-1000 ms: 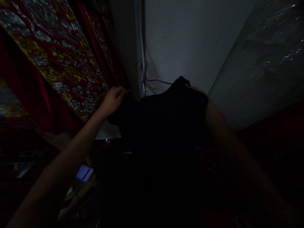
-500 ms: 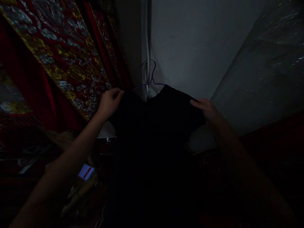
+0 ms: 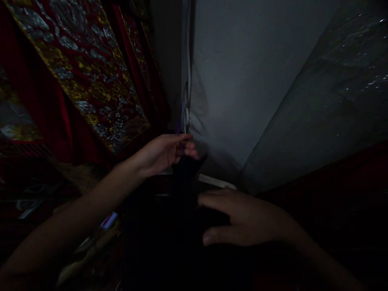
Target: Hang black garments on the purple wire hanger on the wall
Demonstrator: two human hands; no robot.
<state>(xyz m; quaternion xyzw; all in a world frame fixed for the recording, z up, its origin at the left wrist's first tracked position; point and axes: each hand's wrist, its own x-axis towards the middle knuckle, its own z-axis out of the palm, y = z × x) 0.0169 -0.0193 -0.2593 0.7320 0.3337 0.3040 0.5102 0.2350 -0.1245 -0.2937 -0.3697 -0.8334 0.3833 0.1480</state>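
My left hand (image 3: 165, 155) is closed around the neck of a thin purple clothes hanger (image 3: 179, 117), whose hook rises above my fingers. From the hanger a black short-sleeved top (image 3: 185, 184) hangs below my left hand, now seen narrow and edge-on. Its lower part blends into the darkness. My right hand (image 3: 242, 218) is at the right of the top, thumb and fingers apart. Whether its fingertips touch the cloth is too dark to tell.
A pale cable (image 3: 188, 60) runs down the wall corner behind the hanger. Red cloth with gold and silver embroidery (image 3: 100, 87) hangs at left. Clear plastic sheeting (image 3: 327, 105) covers the wall at right. A lit phone (image 3: 109, 220) lies low on the left.
My left hand has moved from the top's shoulder to the hanger's neck. My right hand has let go of the other shoulder and dropped. The top has turned edge-on and come lower.
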